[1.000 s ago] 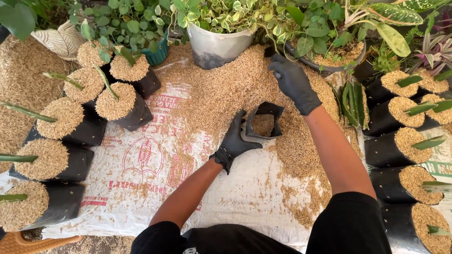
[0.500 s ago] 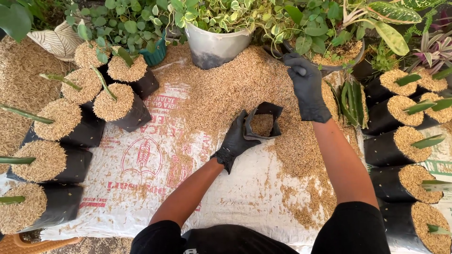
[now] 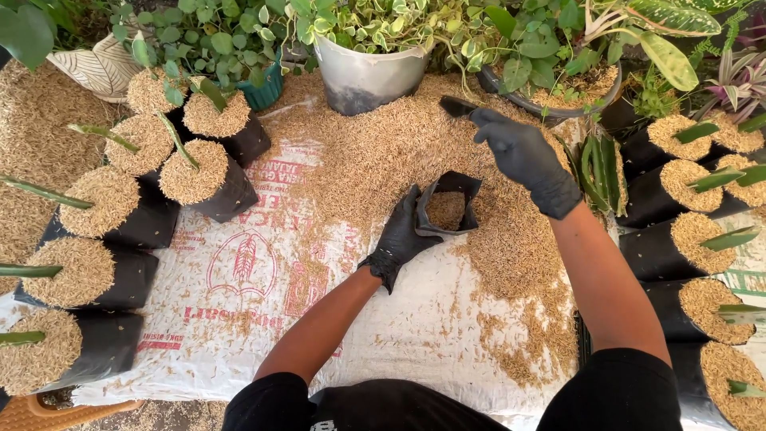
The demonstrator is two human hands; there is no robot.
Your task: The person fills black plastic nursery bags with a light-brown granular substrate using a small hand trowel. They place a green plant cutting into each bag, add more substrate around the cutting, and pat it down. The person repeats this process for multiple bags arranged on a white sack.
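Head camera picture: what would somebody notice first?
Probably the big heap of golden husks on the white sack in the middle. There the left hand, gloved black, holds a small black bag open, while the right hand holds a dark scoop over the heap. Husk-filled black bags line both sides.

Open ground sits low and centre — the white woven sack lies flat and mostly bare between the person's forearms and the left-hand bags, a wide lane for the hands. Up the middle, the husk heap is low and loose, passable over the top. The left side is walled by filled black bags standing close together, green cuttings poking out. Along the top edge, a grey pot and leafy plants overhang the heap — tight there. On the right, more filled bags line up, with a bundle of green cuttings just beside the right forearm.
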